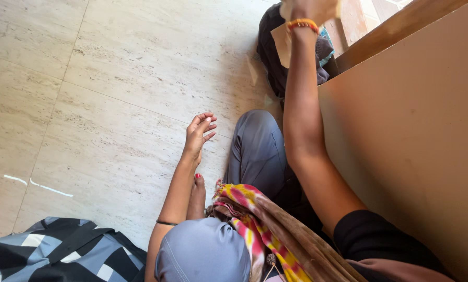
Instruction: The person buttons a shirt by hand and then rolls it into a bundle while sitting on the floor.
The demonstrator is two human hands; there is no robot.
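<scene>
My left hand [199, 133] hovers over the pale stone floor [113, 94], palm turned up and fingers loosely spread, holding nothing. A thin dark band circles that wrist. My right arm reaches up along the left edge of a large tan board [411, 136] standing on the right. My right hand [307, 8] is partly cut off by the top edge of the view. An orange bangle [303, 23] sits on its wrist. The hand appears closed on a tan sheet of paper [280, 47] that hangs beside the wrist.
A dark bundle of cloth [269, 57] lies on the floor behind the paper. A grey, black and white patterned bag [61, 250] sits at the lower left. My bent knees in grey trousers [257, 149] and a pink-yellow scarf [247, 209] fill the lower middle. A brown wooden beam [396, 28] runs above the board.
</scene>
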